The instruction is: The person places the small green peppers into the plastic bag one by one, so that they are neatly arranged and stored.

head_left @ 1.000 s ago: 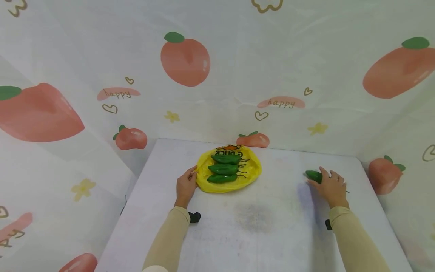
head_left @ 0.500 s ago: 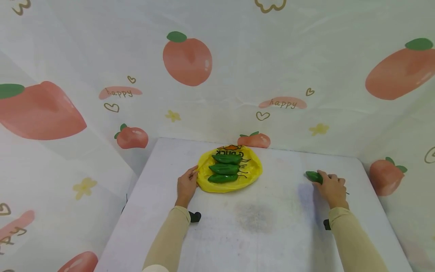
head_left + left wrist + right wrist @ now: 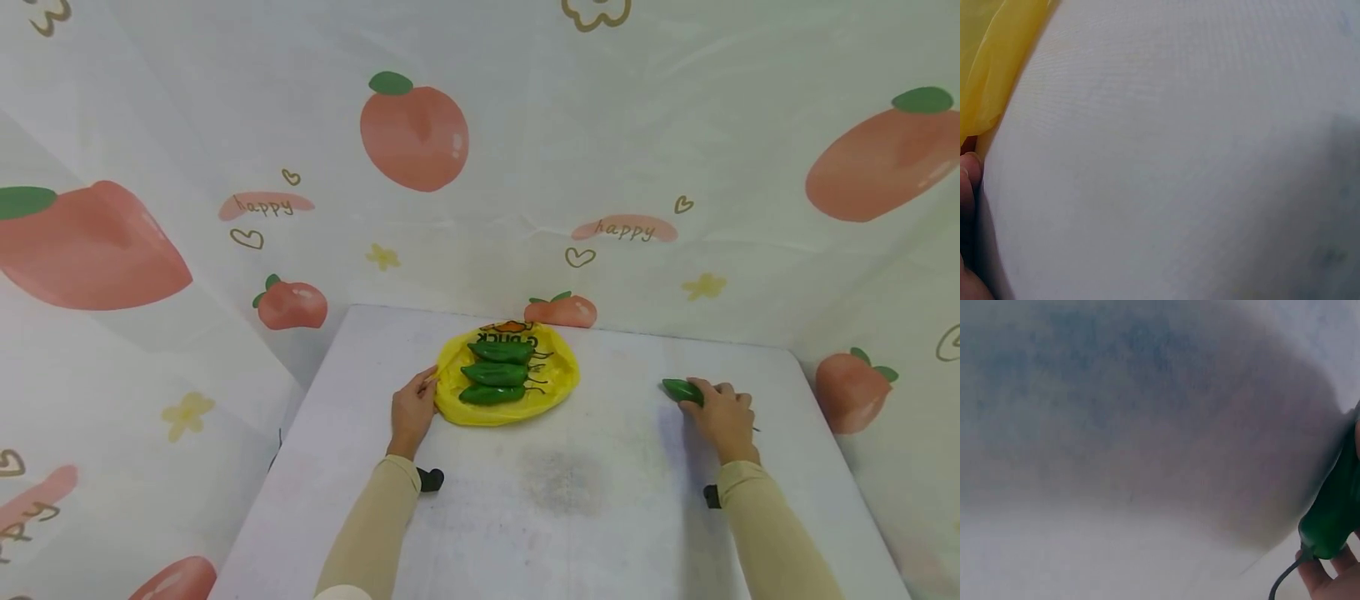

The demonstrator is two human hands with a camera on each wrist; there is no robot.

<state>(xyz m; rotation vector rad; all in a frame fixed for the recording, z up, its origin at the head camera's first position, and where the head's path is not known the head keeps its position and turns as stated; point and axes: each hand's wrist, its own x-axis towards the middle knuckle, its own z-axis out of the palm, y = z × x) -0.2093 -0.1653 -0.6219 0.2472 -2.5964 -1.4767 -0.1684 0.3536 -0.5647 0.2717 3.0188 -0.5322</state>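
A round, spread-out yellow plastic bag with black lettering lies at the back of the table. Three green chili peppers lie side by side in it, stems to the right. My left hand pinches the bag's left edge between thumb and fingers; the left wrist view shows fingertips right by the yellow film. Over on the right, my right hand grips another green chili pepper, its tip pointing left. In the right wrist view, this pepper's stem end shows, with fingers behind it.
The white table has a grey smudge near its middle. Behind it hangs a white curtain printed with fruit. Small black pieces show at both wrists.
My right hand has settled its fingers around the pepper and moved slightly left with it. The left hand stays at the bag's edge, and the peppers in the bag have not moved.
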